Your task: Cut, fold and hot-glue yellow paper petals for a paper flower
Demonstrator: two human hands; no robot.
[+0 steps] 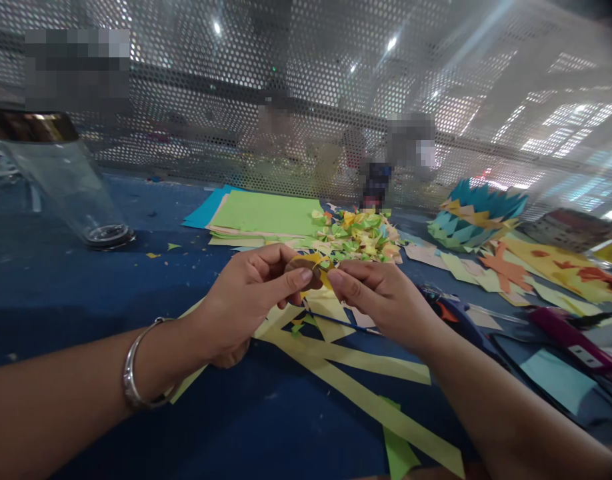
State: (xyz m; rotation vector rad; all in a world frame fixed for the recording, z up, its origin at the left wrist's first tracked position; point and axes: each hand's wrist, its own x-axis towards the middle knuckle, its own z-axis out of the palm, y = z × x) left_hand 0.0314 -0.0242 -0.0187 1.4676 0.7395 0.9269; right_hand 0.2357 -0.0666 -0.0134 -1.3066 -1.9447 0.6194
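On the near side of the heap of small folded paper pieces [359, 235], a yellow paper piece [324, 267] is largely covered by fingers, so its full outline is hard to make out; whether the brownish rounded part by the left thumb is its shadowed face or a separate layer, I cannot tell. Right of the heap and nearer, the right forearm hides part of a blue-and-orange glue gun [459, 321]; well left of the heap, a glass jar [69, 183] is cut off by the view's edge. Beyond the heap, shapes behind the perforated screen [316, 73] are blurred. The yellow paper piece sits between the two hands, above pale yellow paper strips [366, 398] on the blue tabletop [276, 417]. The left hand's [251, 287] grip pinches it between thumb and curled fingers; the right hand's [386, 297] grip, thumb against forefinger, pinches its right-hand edge.
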